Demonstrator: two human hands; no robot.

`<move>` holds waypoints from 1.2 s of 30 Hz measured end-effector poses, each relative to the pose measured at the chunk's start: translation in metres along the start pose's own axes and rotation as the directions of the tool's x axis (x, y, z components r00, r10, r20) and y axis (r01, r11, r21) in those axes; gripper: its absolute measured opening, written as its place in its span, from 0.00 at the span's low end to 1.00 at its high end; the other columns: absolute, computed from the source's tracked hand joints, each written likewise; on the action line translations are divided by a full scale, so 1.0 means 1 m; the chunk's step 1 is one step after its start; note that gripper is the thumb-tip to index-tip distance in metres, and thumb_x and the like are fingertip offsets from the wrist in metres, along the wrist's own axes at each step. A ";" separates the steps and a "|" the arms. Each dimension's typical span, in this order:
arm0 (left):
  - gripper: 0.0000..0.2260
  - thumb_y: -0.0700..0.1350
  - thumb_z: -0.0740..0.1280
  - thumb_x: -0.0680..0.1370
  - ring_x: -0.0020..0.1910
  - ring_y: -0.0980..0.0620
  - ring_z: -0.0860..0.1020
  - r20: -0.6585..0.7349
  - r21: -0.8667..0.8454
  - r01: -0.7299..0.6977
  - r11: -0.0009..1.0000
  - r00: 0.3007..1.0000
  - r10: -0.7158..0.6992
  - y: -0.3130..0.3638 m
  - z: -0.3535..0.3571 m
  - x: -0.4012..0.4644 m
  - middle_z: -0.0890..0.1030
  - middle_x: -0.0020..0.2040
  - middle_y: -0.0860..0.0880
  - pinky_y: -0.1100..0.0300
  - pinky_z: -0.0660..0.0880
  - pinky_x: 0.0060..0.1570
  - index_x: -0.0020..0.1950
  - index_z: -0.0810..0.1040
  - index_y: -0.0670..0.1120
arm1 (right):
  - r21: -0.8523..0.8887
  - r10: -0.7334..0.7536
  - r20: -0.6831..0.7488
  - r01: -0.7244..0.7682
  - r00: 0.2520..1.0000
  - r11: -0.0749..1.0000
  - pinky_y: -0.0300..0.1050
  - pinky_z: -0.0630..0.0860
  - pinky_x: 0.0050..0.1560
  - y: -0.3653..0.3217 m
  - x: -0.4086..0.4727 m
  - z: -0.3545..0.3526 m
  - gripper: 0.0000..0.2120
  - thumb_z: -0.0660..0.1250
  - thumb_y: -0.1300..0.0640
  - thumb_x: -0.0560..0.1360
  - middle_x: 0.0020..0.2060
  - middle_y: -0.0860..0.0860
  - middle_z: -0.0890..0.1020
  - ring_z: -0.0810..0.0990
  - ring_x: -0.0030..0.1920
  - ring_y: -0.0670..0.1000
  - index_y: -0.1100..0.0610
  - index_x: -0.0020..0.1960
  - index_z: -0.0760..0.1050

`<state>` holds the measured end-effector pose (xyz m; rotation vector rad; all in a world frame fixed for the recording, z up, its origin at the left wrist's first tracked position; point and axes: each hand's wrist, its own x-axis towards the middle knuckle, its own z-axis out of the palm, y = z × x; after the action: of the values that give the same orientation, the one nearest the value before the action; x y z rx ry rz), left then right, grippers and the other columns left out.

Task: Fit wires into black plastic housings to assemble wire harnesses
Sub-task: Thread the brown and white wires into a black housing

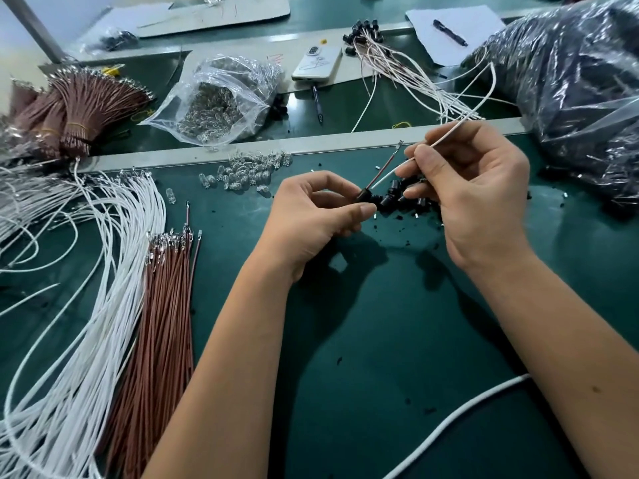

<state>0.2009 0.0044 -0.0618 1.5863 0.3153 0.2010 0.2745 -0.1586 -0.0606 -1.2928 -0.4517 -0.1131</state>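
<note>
We cannot see where the wires enter the black housing [363,195]: the left thumb and forefinger cover most of it, so only its upper end shows. The pile of loose housings [401,198] just right of it is half hidden behind the right hand's fingers. The big crinkled plastic bag [584,98] at far right is cut off by the frame edge, and its dark contents cannot be made out. The white wire bundle [83,305] and the brown wire bundle [162,305] on the near left run out of the bottom edge.

Our left hand [311,219] is curled nearly closed, pinching the black housing between thumb and fingertips above the green mat [380,340]. A brown wire [383,169] rises from the housing up and to the right, ending in a bare metal terminal. Our right hand [473,195] is also mostly closed, thumb and forefinger gripping a white wire [446,136] that runs down toward the housing and away to the far right in a loop.

Farther off, clear small bulbs [249,169] lie scattered at the mat's far edge, with an open clear bag [221,98] of more behind them. A phone [316,62] and finished harnesses [397,60] lie beyond.
</note>
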 end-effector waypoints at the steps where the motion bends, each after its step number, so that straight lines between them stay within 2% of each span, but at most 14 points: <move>1: 0.10 0.35 0.79 0.69 0.27 0.52 0.76 -0.001 0.003 0.002 1.000 1.000 -0.002 0.000 0.000 0.000 0.83 0.32 0.45 0.64 0.73 0.31 0.46 0.81 0.38 | 0.002 0.001 0.001 -0.001 1.000 1.000 0.40 0.81 0.35 0.000 0.000 0.000 0.05 0.71 0.67 0.79 0.41 0.58 0.84 0.87 0.40 0.55 0.62 0.52 0.76; 17: 0.09 0.34 0.79 0.69 0.26 0.53 0.76 0.004 -0.011 0.003 1.000 1.000 -0.003 0.000 0.000 0.001 0.83 0.31 0.46 0.65 0.73 0.30 0.44 0.81 0.38 | -0.007 -0.011 0.017 0.012 1.000 1.000 0.40 0.81 0.33 0.000 0.000 -0.001 0.05 0.71 0.67 0.79 0.42 0.57 0.84 0.87 0.40 0.55 0.62 0.53 0.76; 23: 0.09 0.34 0.79 0.69 0.26 0.53 0.76 0.011 -0.004 -0.003 1.000 1.000 0.003 -0.001 0.000 0.001 0.83 0.32 0.45 0.64 0.73 0.31 0.45 0.81 0.38 | -0.006 0.017 0.022 -0.017 1.000 1.000 0.40 0.80 0.33 0.000 0.000 0.000 0.06 0.71 0.68 0.79 0.42 0.58 0.85 0.86 0.39 0.54 0.65 0.55 0.76; 36: 0.10 0.35 0.80 0.68 0.28 0.52 0.77 0.004 0.003 -0.007 1.000 1.000 0.007 -0.002 0.000 0.002 0.83 0.33 0.44 0.64 0.73 0.31 0.45 0.82 0.37 | -0.008 0.075 0.030 -0.075 0.997 0.997 0.39 0.80 0.33 0.000 -0.001 0.000 0.05 0.70 0.69 0.79 0.43 0.59 0.84 0.86 0.39 0.53 0.66 0.54 0.76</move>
<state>0.2025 0.0051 -0.0640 1.5909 0.3066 0.2028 0.2734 -0.1584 -0.0607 -1.3179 -0.4286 -0.0320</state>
